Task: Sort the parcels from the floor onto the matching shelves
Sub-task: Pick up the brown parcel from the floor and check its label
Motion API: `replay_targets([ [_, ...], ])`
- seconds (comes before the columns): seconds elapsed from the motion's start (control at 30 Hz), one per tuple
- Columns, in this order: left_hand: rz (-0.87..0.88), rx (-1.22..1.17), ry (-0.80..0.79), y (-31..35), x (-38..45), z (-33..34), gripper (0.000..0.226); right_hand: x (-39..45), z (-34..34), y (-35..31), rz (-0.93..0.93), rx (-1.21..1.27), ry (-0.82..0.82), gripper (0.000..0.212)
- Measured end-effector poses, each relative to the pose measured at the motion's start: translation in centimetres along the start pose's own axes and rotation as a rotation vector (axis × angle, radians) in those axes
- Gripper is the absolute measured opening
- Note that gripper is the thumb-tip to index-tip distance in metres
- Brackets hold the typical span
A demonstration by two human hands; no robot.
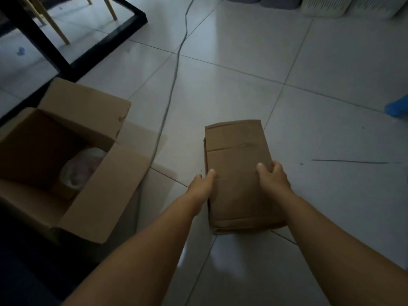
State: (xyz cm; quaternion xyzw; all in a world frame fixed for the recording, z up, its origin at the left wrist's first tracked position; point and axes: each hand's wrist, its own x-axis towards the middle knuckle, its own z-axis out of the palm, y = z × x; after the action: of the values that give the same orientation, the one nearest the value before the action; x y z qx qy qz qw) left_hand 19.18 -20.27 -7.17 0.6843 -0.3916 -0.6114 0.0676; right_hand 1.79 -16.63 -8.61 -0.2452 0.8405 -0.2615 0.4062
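— Head view first: what is the biggest thing down there?

— Pale glossy floor tiles (242, 85) with dark joints fill nearly everything, and the light is dim. A thin grey cable (174, 74) runs from the top edge down toward the middle.

— And the room around it?

— A black frame (106, 40) lies at the upper left with light wooden legs (64, 36) standing inside it. Pale slotted bins (324, 7) line the top right edge, and something blue (397, 108) shows at the right edge.

— Boxes?

— A large open carton (66, 155) sits on the left with its flaps spread out, and a crumpled clear plastic bag (81, 166) lies inside. Right of the cable is the closed brown parcel (238, 173), lying flat by the centre of the floor, well apart from the carton.

— Any label or writing on it?

— None that I can read; the top is plain cardboard with flap seams.

— The hands?

— Both arms reach down to the parcel. The left hand (203, 184) lies along its left edge, fingers held together, fingertips on the top face. The right hand (273, 175) curls over the right edge, thumb on top and the other fingers wrapped down the side. Whether the parcel rests on the tiles or is raised off them, I cannot tell.
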Motion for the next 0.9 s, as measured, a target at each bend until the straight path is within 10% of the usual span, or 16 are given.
replay_targets([
  [0.53, 0.161, -0.125, -0.133, 0.0, 2.2, 0.4, 0.041, 3.2, -1.1, 2.3, 0.098, 0.336, -0.036, 0.086],
  [0.9, 0.337, -0.088, -0.189, 2.0, 2.1, -0.4, 0.098, 1.4, -2.4, 0.1, -0.071, 0.534, 0.085, 0.065],
])
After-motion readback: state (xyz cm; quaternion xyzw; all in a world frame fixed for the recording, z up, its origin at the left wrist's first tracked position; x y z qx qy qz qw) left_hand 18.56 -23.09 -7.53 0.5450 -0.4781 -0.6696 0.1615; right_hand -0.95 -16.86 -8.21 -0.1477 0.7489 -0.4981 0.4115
